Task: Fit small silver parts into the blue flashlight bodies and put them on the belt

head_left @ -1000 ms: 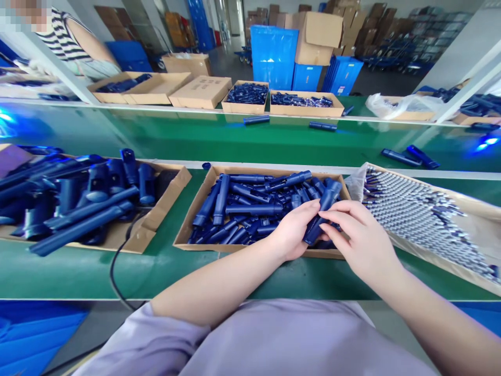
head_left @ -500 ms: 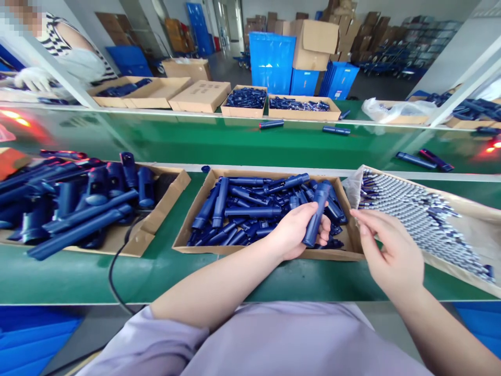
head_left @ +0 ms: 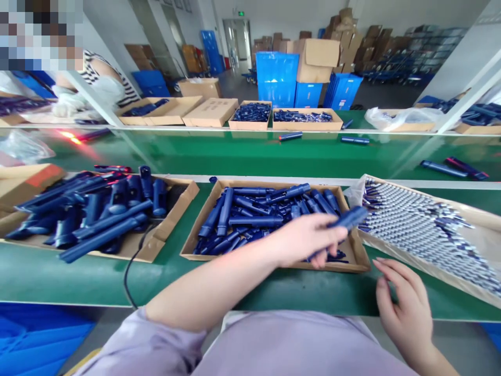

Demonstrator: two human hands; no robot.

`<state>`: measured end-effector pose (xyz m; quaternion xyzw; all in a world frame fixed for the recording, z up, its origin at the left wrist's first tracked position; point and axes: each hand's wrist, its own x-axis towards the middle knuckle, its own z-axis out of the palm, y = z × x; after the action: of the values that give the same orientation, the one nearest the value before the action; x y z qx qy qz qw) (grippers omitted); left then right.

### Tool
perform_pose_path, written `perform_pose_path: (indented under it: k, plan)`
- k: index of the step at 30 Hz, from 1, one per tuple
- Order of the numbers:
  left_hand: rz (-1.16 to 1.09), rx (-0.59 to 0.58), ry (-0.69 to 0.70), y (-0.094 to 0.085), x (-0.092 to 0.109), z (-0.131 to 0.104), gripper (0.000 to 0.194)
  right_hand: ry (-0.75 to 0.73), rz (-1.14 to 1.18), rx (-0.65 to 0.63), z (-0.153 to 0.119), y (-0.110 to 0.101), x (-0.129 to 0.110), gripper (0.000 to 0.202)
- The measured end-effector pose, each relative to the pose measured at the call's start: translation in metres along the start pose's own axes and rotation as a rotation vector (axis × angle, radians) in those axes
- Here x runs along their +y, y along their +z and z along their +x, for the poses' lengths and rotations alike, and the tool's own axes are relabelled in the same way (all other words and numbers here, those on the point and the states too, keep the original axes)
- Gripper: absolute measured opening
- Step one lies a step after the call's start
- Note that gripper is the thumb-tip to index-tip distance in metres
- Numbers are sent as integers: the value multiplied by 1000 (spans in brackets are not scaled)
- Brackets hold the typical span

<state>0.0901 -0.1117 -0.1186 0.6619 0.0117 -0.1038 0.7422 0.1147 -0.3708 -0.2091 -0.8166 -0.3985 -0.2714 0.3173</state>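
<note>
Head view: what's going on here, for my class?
The person's left hand holds a dark blue tube over the right end of a cardboard tray piled with blue parts. The right hand, loosely open, holds nothing visible near that tray's near right corner. A tray of silver-tipped parts lies to the right.

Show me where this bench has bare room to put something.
Bare green bench shows between left carton and middle carton, and along the latter's near side. Crowded: both cartons, heaped with blue parts; the right tray, mostly packed with silvery rods.
</note>
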Motion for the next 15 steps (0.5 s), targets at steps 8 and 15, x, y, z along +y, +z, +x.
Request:
perform_pose_path:
  k: [8,15]
  plan:
    - [1013,770,-118,-161,63,64,61,31,16,29,1,5,5,32]
    - [1196,379,94,-128,26,59,23,43,58,24,3,3,11,27]
